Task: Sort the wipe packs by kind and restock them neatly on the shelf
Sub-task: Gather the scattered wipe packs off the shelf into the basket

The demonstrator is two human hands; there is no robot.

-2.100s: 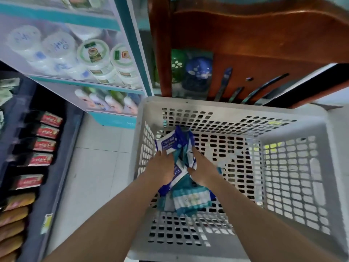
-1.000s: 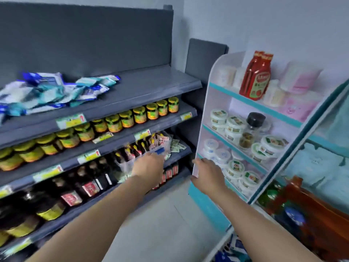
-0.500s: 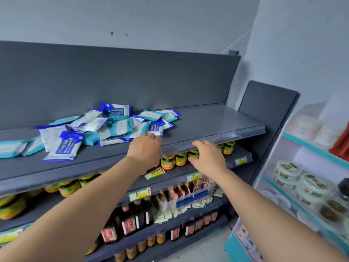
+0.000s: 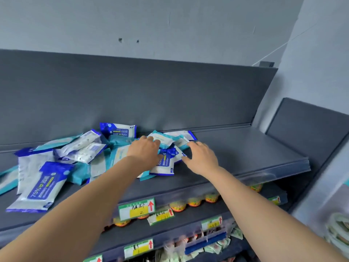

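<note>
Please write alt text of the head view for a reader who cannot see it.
A person's left hand and right hand reach into a loose heap of blue and teal wipe packs on a grey shelf; jars sit below.

The wipe packs lie heaped on the top shelf, across the left and centre of the frame. My left hand rests on the heap's right end, with my right hand just beside it. Jars stand on the shelf below, at lower centre.
</note>
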